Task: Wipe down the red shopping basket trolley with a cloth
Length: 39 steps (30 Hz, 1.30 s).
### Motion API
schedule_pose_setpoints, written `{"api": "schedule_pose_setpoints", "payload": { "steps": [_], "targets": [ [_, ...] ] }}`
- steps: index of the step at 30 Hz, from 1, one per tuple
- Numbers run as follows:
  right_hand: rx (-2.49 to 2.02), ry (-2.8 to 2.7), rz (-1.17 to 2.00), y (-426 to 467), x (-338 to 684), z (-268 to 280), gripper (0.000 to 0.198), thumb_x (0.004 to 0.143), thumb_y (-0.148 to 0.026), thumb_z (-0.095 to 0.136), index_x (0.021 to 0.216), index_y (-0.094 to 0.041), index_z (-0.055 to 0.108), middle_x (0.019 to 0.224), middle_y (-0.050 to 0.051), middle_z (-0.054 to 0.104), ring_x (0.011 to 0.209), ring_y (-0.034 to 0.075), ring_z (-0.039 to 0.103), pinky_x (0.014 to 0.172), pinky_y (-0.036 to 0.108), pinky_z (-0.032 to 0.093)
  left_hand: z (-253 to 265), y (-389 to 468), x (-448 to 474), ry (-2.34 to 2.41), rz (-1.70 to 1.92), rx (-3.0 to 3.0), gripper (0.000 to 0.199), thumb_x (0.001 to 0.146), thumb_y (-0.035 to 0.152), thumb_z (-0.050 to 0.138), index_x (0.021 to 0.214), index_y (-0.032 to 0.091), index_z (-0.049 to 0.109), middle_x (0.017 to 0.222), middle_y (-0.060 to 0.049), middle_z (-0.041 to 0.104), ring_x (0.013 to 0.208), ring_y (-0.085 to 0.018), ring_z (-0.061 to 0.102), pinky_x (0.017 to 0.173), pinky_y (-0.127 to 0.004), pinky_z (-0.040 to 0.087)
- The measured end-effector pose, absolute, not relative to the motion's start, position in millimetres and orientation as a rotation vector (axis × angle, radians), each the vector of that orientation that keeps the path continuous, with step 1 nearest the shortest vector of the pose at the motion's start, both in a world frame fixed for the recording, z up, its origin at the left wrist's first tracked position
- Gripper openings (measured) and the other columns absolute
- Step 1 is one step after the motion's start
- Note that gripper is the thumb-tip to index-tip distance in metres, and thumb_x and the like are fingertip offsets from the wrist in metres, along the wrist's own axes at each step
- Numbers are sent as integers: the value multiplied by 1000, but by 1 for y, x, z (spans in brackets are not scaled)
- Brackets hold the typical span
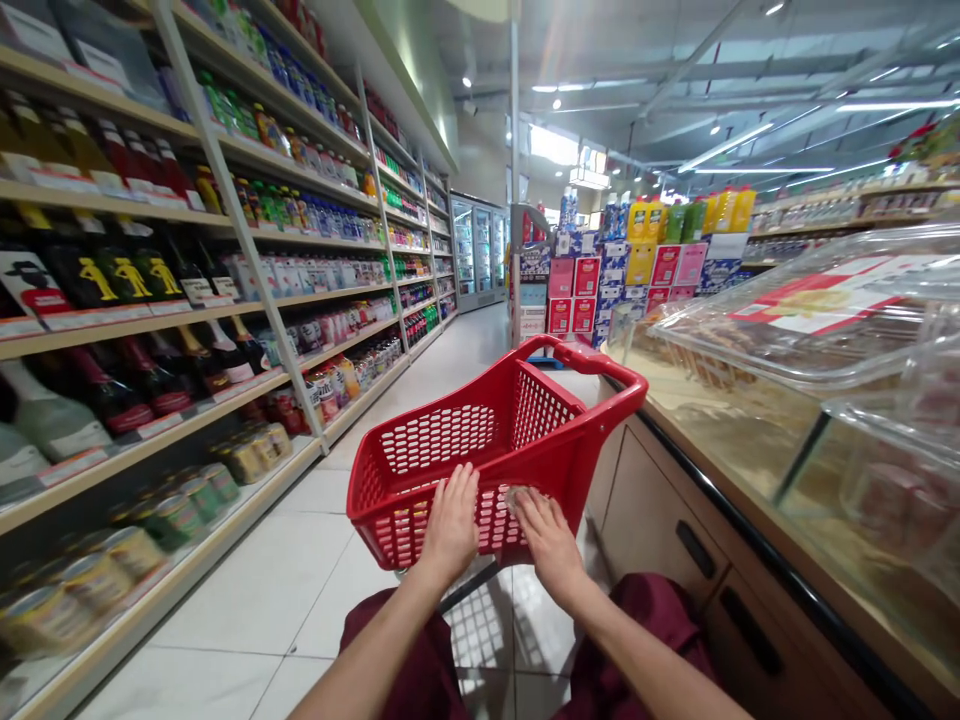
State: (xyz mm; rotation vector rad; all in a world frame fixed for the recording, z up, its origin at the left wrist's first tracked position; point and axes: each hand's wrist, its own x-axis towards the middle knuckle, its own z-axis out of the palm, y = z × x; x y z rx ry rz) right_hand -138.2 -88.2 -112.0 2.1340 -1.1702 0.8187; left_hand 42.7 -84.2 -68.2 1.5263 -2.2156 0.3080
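A red plastic shopping cart (pixel 465 440) with perforated basket walls stands in front of me, its handle (pixel 600 370) toward the right. My left hand (pixel 452 525) lies on the near wall of the basket, fingers stretched out over the rim. My right hand (pixel 549 540) rests farther right on the same wall. Under its fingertips a small pale crumpled cloth (pixel 513 497) is pressed against the red plastic; most of it is hidden. No goods show in the visible part of the basket.
Shelves (pixel 217 310) of bottles and cans line the left side. Close on the right runs a wooden counter (pixel 675 500) with clear plastic food boxes (pixel 810 300) on it. Stacked drink cartons (pixel 574 290) stand ahead, and glass-door fridges (pixel 478 250) are at the aisle's end.
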Motion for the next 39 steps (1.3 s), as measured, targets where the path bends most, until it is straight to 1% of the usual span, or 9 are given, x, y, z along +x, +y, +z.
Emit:
{"api": "schedule_pose_setpoints", "payload": {
  "steps": [6,10,12,16,18,22,27,33,39],
  "targets": [
    [2035,-1315,888,-95,-160,-88,49,83,-7,32,129,-22,38,136,4,36,129,22,21,101,43,24,-62,-85,29,-2189,312,1510,66,63,4,38,128,6,32,137,-14,33,128,-22,25,105,-45,22],
    [2130,-1313,753,-97,-177,-96,49,81,-5,33,126,-22,43,131,3,44,126,21,28,99,42,28,-57,-89,16,-2231,252,1484,67,62,5,40,129,7,32,137,-13,33,128,-22,24,104,-43,25],
    [2142,-1303,761,-95,-186,-95,49,81,-5,33,126,-22,42,131,3,44,127,20,26,99,42,29,-57,-91,13,-2225,226,1484,67,61,4,40,128,8,33,137,-13,34,128,-22,25,104,-43,26],
    [1953,-1384,970,-100,-201,-75,48,83,-7,30,129,-19,39,135,5,37,131,20,16,103,43,22,-59,-92,13,-2198,224,1489,67,62,4,41,128,6,33,136,-14,34,128,-23,26,104,-43,26],
    [1939,-1403,966,-102,-205,-76,49,82,-6,31,128,-19,41,135,6,38,130,20,19,103,43,21,-60,-92,14,-2188,242,1496,65,62,4,40,127,6,34,136,-15,35,127,-24,28,104,-44,27],
    [2079,-1344,806,-97,-212,-96,51,79,-2,31,124,-21,46,128,3,47,128,18,23,102,41,25,-65,-93,18,-2219,328,1439,65,60,2,38,125,9,37,135,-13,37,127,-23,28,102,-43,29],
    [1863,-1440,992,-103,-222,-76,47,82,-5,29,125,-17,44,133,7,40,131,21,16,102,45,22,-70,-91,19,-2232,411,1436,67,61,3,38,127,9,34,139,-13,30,130,-23,20,104,-44,26],
    [1986,-1402,892,-99,-231,-81,53,80,-2,26,125,-23,44,128,4,46,127,20,27,100,43,27,-68,-88,21,-2293,385,1462,68,59,3,39,127,9,36,141,-12,25,131,-23,17,105,-42,24],
    [1631,-1578,1150,-130,-266,-19,50,79,-6,30,127,-14,41,135,11,37,128,24,22,100,46,25,-63,-86,20,-2266,329,1478,67,58,4,42,125,9,38,142,-12,23,131,-24,15,106,-43,22]
  ]
}}
